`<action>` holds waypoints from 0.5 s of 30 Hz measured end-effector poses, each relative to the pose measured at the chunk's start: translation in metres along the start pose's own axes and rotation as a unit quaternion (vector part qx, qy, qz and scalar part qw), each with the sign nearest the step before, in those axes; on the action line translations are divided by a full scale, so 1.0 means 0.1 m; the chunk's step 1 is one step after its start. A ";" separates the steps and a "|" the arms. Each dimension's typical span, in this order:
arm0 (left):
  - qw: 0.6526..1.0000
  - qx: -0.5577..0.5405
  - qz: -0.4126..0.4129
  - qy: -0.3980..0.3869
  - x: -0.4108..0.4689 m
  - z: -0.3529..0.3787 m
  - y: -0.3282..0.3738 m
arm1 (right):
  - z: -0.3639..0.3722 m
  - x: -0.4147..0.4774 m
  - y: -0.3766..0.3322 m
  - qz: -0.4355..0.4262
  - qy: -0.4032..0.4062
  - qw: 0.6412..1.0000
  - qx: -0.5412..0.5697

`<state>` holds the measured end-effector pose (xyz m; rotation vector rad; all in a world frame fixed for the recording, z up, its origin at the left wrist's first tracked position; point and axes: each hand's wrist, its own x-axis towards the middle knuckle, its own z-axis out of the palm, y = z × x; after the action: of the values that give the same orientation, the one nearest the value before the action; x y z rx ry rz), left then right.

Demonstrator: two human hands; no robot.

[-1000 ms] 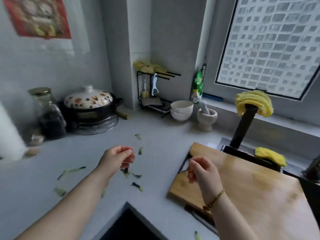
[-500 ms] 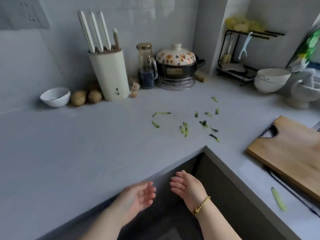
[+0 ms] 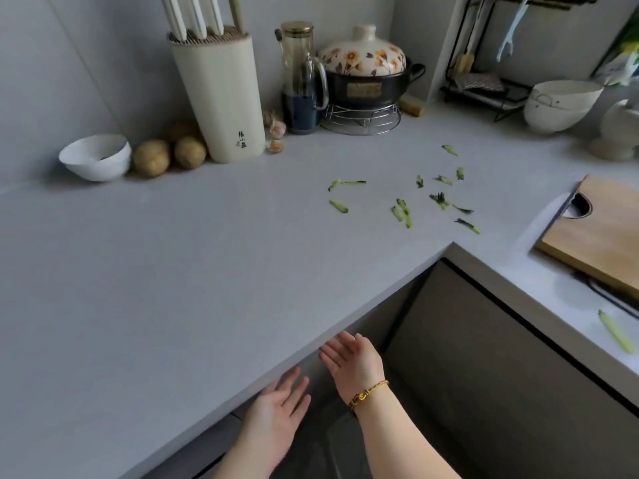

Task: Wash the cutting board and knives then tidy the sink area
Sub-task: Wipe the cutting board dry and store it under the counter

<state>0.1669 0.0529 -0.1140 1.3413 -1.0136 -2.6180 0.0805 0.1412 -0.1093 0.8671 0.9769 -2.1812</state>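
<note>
Both hands empty: left hand [image 3: 280,406] and right hand [image 3: 349,361] are held low, just off the worktop [image 3: 173,271] edge, fingers straight, close together but apart, gripping nothing. Gold bracelet [image 3: 368,394] on the right wrist. Cutting board [image 3: 601,236] lies flat on the worktop at far right, handle hole toward the corner. Knives [image 3: 193,15] stand handle-up in the cream knife block [image 3: 221,98] by the back wall. Green peel scraps [image 3: 403,212] are scattered between block and board, well apart from both hands. Two potatoes [image 3: 169,155] and a white bowl [image 3: 95,157] sit left of the block.
</note>
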 end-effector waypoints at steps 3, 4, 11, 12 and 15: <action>1.000 -0.023 -0.008 0.001 0.04 -0.16 -0.03 | 0.05 -0.05 0.10 -0.003 0.000 1.000 0.013; 0.999 -0.038 -0.014 -0.010 0.05 -0.23 -0.06 | 0.07 -0.08 0.16 -0.002 -0.001 1.000 0.023; 0.997 -0.069 -0.030 -0.020 -0.05 -0.36 0.05 | 0.15 -0.13 0.38 0.009 -0.067 0.996 0.062; 0.998 -0.064 -0.017 -0.010 -0.06 -0.39 0.05 | 0.14 -0.14 0.40 0.009 -0.078 0.995 0.068; 0.998 -0.057 -0.013 0.003 -0.13 -0.43 0.05 | 0.12 -0.16 0.41 0.005 -0.095 0.992 0.086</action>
<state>0.2052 0.0300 -0.1193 1.3455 -0.8372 -2.6431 0.1160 0.1127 -0.1076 0.7222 0.6986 -2.3156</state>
